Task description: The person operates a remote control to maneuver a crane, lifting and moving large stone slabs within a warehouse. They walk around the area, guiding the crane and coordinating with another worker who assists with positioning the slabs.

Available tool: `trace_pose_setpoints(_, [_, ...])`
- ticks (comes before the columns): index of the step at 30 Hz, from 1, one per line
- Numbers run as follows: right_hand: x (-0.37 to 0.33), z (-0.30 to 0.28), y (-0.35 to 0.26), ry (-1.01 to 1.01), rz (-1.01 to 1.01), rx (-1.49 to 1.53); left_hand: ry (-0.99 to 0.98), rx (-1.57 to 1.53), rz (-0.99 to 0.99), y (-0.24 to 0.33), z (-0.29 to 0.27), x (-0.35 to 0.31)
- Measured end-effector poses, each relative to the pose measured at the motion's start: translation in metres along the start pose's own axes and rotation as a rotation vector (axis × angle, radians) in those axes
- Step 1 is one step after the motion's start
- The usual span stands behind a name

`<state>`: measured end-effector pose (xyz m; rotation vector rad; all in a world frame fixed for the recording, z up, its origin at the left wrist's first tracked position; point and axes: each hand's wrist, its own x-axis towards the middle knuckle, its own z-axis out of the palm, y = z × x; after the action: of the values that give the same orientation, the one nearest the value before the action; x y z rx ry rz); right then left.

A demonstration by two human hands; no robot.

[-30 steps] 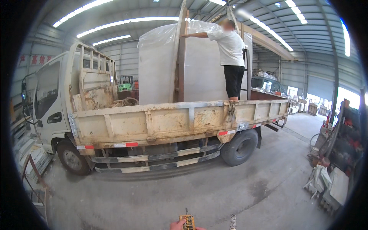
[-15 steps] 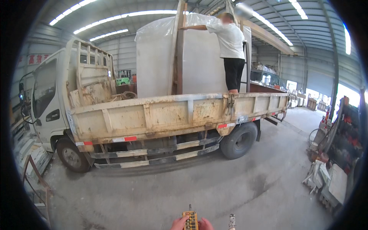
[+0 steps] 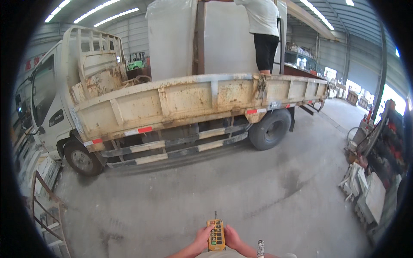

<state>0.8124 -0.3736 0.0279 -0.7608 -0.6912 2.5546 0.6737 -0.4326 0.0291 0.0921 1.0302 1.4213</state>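
Note:
A yellow handheld remote control with rows of dark buttons, one green button near its lower end and a short antenna is held upright in front of me. My left hand grips its left side, the thumb lying over the buttons. Around the opposite edge, my right hand is closed as well. Past the remote, a white truck with a rusty bed wall stands side-on. Large upright pale slabs, covered in clear plastic film, rise from the bed. A person in a white shirt and black shorts stands beside them, one arm stretched along the slabs.
Grey concrete floor lies between me and the truck. At the left stands a rusty metal frame. Scrap panels and a dark rack line the right side. A green forklift shows behind the bed.
My view has tilted down, so the truck sits higher and more of my hands and the remote shows. Both hands keep hold of the remote.

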Motion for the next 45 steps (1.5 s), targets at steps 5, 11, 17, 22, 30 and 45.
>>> trace_pose_setpoints(5, [-0.001, 0.011, 0.002, -0.006, -0.013, -0.033, 0.004, -0.007, -0.014, 0.0, -0.004, -0.005])
trace_pose_setpoints(11, [0.009, 0.012, 0.006, -0.017, 0.027, -0.015, 0.037, 0.024, 0.008, 0.002, -0.006, -0.007])
trace_pose_setpoints(17, [0.03, -0.017, 0.031, -0.027, 0.079, 0.065, 0.109, 0.161, -0.034, -0.013, -0.025, 0.016])
trace_pose_setpoints(22, [0.064, -0.044, 0.056, -0.168, 0.087, 0.302, 0.009, 0.08, -0.04, -0.008, -0.001, 0.001])
trace_pose_setpoints(30, [0.07, -0.038, 0.056, -0.076, 0.095, 0.356, -0.064, 0.065, -0.05, 0.001, 0.009, -0.003])
trace_pose_setpoints(45, [0.029, 0.002, -0.017, 0.414, -0.302, -0.537, 0.118, -0.081, 0.037, 0.003, -0.075, 0.021])
